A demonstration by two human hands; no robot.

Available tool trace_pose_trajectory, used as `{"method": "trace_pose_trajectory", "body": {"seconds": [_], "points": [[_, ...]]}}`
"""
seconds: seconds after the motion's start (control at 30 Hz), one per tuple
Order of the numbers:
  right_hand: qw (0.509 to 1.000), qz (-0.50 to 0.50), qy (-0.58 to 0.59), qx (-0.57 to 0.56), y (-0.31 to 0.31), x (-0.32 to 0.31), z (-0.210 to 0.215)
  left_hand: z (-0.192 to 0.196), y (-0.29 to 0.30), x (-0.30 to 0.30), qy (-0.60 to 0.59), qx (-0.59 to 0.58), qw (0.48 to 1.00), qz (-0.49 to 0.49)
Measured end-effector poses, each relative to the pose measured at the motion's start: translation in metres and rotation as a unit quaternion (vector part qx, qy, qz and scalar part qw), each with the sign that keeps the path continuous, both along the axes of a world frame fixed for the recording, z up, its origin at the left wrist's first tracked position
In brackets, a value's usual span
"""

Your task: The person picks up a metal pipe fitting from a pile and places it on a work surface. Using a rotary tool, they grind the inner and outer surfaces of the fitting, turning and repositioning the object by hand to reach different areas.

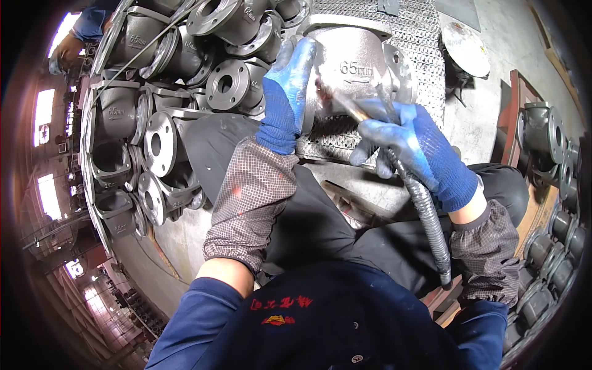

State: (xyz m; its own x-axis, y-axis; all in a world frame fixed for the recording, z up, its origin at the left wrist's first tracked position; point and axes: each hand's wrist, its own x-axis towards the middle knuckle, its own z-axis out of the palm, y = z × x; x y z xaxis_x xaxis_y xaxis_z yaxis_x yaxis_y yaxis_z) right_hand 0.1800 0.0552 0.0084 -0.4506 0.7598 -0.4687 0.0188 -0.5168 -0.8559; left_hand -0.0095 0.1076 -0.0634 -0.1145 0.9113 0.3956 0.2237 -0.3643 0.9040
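Note:
A large grey cast metal valve body (pixel 354 71) with flanges stands on a perforated metal grate (pixel 425 43). My left hand (pixel 285 92), in a blue glove, rests flat against the casting's left side. My right hand (pixel 410 148), also in a blue glove, grips a pencil-like power tool (pixel 354 111) whose tip touches the casting's lower front. A black corrugated hose (pixel 425 216) runs from the tool down past my right wrist. Both forearms wear checked sleeve covers.
A big pile of dark flanged valve castings (pixel 160 92) fills the left side. More castings (pixel 549 142) sit at the right and lower right. A round metal disc (pixel 465 46) lies on the concrete floor beyond the grate. Another person's blue sleeve (pixel 86 24) shows at top left.

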Motion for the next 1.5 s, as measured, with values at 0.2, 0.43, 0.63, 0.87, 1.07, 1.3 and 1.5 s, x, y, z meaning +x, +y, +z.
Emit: {"method": "trace_pose_trajectory", "body": {"seconds": [0.2,0.43,0.63,0.87,1.07,1.3,1.5], "points": [[0.99,0.026,-0.024,0.14,0.01,0.006,-0.008,-0.002,0.005,-0.021,0.362,0.175,0.915,0.029],[0.999,0.012,0.011,0.049,0.006,0.015,0.005,0.006,-0.002,0.001,0.102,0.033,0.994,-0.035],[0.947,0.136,-0.138,0.256,0.002,0.019,0.0,-0.004,0.013,-0.02,0.418,0.198,0.887,0.023],[0.991,-0.106,0.08,0.029,-0.044,-0.029,-0.03,-0.001,0.012,-0.011,-0.126,-0.195,0.971,-0.05],[0.966,-0.22,0.129,-0.043,-0.095,-0.064,-0.064,0.007,0.01,0.008,-0.242,-0.285,0.927,-0.002],[0.946,-0.257,0.178,-0.085,-0.091,-0.066,-0.06,-0.027,0.021,0.002,-0.225,-0.244,0.938,-0.102],[0.947,-0.254,0.164,-0.11,-0.078,-0.046,-0.056,-0.043,0.028,0.014,-0.304,-0.336,0.884,-0.114]]}}
